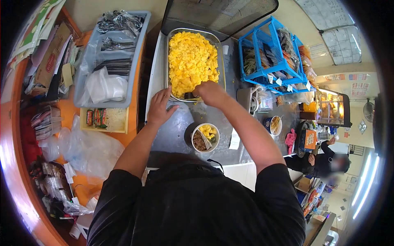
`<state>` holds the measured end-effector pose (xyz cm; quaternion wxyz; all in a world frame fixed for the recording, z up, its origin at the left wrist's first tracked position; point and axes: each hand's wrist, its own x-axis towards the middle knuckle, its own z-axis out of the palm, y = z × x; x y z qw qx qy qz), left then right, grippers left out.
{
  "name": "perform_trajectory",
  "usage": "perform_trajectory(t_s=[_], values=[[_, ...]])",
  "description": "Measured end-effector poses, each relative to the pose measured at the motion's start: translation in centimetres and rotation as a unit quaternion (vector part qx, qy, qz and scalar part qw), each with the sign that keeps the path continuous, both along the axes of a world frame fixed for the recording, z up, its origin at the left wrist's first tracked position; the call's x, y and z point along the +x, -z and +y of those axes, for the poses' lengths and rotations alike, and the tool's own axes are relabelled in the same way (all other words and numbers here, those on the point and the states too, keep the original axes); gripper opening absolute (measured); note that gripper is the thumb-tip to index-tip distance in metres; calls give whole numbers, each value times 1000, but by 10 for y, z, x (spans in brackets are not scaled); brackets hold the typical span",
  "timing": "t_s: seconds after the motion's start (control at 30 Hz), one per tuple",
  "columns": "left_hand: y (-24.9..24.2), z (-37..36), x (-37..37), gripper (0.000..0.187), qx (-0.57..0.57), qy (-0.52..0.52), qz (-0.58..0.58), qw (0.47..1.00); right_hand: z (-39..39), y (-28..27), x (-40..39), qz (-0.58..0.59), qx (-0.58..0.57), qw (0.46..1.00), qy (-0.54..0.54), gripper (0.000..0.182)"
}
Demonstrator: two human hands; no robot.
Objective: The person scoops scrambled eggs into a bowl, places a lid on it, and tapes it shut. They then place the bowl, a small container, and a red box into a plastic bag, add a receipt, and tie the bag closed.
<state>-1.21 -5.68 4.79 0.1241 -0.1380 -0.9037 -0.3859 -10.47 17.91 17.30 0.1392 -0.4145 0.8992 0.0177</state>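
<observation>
A metal tray (223,69) full of yellow scrambled egg (193,61) lies on the dark counter. My right hand (210,92) is closed around a dark utensil (190,96) at the tray's near right corner, by the egg. At the near left corner my left hand (161,107) has its fingers apart, the fingertips touching the tray's rim. Nearer to me stands a round white bowl (206,138) with brown food, some egg and something dark green in it.
A grey-blue bin (134,78) with packed cutlery and a yellow box (117,120) are on the left. Blue baskets (266,57), a second bowl (275,125) and a white paper (234,139) are on the right. Another person (324,162) is at the far right.
</observation>
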Motion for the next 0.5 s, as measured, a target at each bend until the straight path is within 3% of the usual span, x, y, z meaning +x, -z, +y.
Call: perform_trajectory(t_s=[0.1, 0.23, 0.3, 0.37, 0.43, 0.5], values=[[1, 1, 0, 88, -2, -3, 4, 1000, 14, -13, -20, -67, 23, 996, 44, 23], [2, 1, -2, 88, 9, 2, 14, 1000, 42, 1, -22, -194, -113, 954, 198, 19], [1, 0, -2, 88, 15, 2, 19, 1000, 69, 41, -21, -260, -211, 904, 266, 17], [0, 0, -2, 88, 13, 2, 25, 1000, 78, 48, -6, -309, -283, 839, 346, 18], [-2, -1, -1, 88, 19, 5, 20, 1000, 80, 34, 18, -325, -353, 772, 418, 20], [-1, 0, -2, 89, 16, 3, 17, 1000, 82, 12, 50, -315, -405, 738, 438, 20]])
